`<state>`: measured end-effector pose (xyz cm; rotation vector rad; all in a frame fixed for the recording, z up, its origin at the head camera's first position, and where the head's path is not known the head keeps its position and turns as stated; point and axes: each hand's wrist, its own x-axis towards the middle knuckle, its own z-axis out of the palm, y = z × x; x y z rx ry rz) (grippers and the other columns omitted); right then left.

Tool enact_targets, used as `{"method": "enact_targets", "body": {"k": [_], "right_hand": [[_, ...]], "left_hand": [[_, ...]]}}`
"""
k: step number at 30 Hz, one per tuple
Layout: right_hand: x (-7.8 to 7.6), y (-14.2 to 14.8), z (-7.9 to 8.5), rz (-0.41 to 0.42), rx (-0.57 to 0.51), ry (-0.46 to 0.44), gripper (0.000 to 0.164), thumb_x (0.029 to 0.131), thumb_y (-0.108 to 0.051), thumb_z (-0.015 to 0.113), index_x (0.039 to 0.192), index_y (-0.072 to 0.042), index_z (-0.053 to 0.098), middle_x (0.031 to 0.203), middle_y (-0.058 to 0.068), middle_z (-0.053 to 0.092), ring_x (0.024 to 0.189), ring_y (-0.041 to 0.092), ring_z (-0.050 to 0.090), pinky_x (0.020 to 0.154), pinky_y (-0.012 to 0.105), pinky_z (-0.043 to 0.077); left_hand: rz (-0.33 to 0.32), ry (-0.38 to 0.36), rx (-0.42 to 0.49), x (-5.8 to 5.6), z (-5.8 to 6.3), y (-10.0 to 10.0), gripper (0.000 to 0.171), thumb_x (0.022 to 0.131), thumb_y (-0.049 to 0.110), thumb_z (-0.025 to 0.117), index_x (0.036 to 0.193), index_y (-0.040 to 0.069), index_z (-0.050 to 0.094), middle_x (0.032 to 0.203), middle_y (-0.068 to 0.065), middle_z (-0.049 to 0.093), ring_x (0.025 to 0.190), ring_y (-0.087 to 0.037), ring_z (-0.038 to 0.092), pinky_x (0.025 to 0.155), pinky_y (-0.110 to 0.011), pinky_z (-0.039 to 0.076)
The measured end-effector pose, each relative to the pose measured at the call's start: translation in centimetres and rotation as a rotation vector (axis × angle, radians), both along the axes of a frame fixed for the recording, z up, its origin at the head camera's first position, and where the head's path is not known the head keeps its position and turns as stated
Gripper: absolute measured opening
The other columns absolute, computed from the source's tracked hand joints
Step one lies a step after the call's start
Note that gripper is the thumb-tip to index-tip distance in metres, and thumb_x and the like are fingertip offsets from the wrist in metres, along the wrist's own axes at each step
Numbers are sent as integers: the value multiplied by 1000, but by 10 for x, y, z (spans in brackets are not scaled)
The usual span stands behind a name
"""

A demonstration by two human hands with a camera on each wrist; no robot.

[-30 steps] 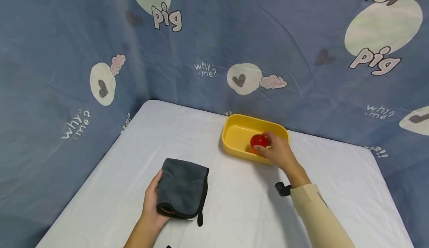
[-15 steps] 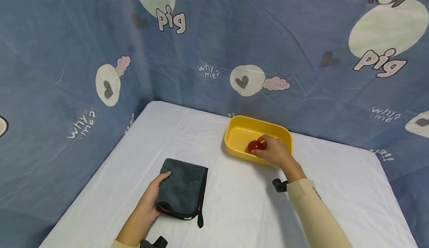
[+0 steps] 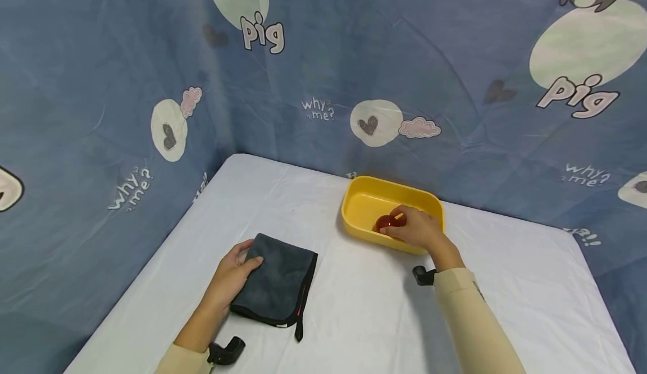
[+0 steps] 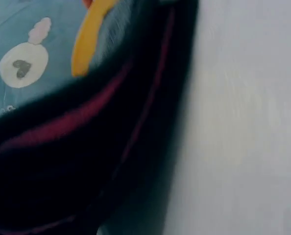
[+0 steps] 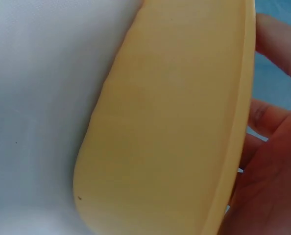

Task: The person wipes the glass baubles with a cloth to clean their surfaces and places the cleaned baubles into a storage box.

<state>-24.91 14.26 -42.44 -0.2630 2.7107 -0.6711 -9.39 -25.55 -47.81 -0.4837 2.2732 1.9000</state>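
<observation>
In the head view my left hand (image 3: 231, 273) grips the left edge of a folded dark grey cloth (image 3: 280, 278), thumb on top. The cloth has black edging and a hanging loop; its red-pink inner side shows in the left wrist view, where the fold (image 4: 62, 125) fills much of the picture. My right hand (image 3: 418, 229) reaches over the front rim of a yellow plastic tub (image 3: 366, 232) and holds a glossy red ball-like thing (image 3: 385, 222) low inside it. In the right wrist view the tub's outer wall (image 5: 170, 112) hides the red thing from sight.
The tub stands near the back edge of a table covered by a white sheet (image 3: 354, 306). Behind and to the left hangs a blue printed curtain (image 3: 303, 54). A black wrist camera mount (image 3: 226, 351) sits at the left wrist, another mount (image 3: 423, 276) at the right.
My right hand has lowered the red thing further into the tub. The left hand has shifted up along the cloth, its thumb now on top, and the cloth has turned slightly.
</observation>
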Motion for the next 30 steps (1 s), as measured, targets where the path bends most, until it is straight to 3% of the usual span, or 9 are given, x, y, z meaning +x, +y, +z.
{"method": "enact_targets", "body": {"k": [4,9,13,15,20,23,27,30], "right_hand": [[-1,1,-1,5,-13,18,57,93,-50,77,127,-7,62,110,10,70,107,35,59,104,64,29],[0,-1,-4,-4,-21,31,58,91,-54,77,120,-6,62,104,6,69,101,32,60,105,66,24],[2,-2,-6,-12,-30,38,59,91,-56,76,118,-6,62,104,5,70,100,30,61,105,67,21],[2,-3,-6,-19,-36,41,62,92,-57,76,121,-5,62,107,6,71,103,32,62,107,69,18],[4,-3,-9,-46,-16,66,73,93,-60,72,134,-2,59,118,11,72,114,36,62,113,72,9],[7,-4,-8,-29,20,115,77,96,-62,68,139,0,57,128,18,68,122,39,58,114,72,9],[18,-4,2,5,27,249,78,102,-60,59,146,4,52,140,25,59,133,46,48,117,69,15],[35,-3,12,3,17,368,76,106,-56,53,149,7,49,145,29,53,137,49,44,118,66,21]], "left_hand": [[-57,85,-220,-8,-2,-4,60,105,19,65,158,6,40,140,-22,63,111,-33,68,95,-49,49],[-104,171,-406,-15,-4,-7,59,105,15,63,158,5,41,141,-23,61,134,-43,53,111,-63,36],[-135,186,-476,-16,-6,-6,63,103,13,65,159,3,38,147,-27,54,143,-46,43,116,-64,31],[-158,195,-533,-16,-7,-5,65,101,11,67,159,0,38,147,-31,52,140,-49,44,113,-65,34],[-265,291,-753,-22,-7,-5,67,98,11,74,154,-7,42,151,-35,45,134,-54,43,107,-65,36],[-302,289,-854,-22,-5,-8,68,100,19,74,154,-8,42,158,-36,35,138,-55,35,106,-68,30],[-336,214,-884,-19,-2,-11,72,107,31,62,158,-10,32,163,-38,21,147,-58,20,112,-74,22],[-323,240,-904,-16,7,-4,74,110,35,56,158,-12,26,163,-39,18,150,-58,12,116,-74,16]]}}
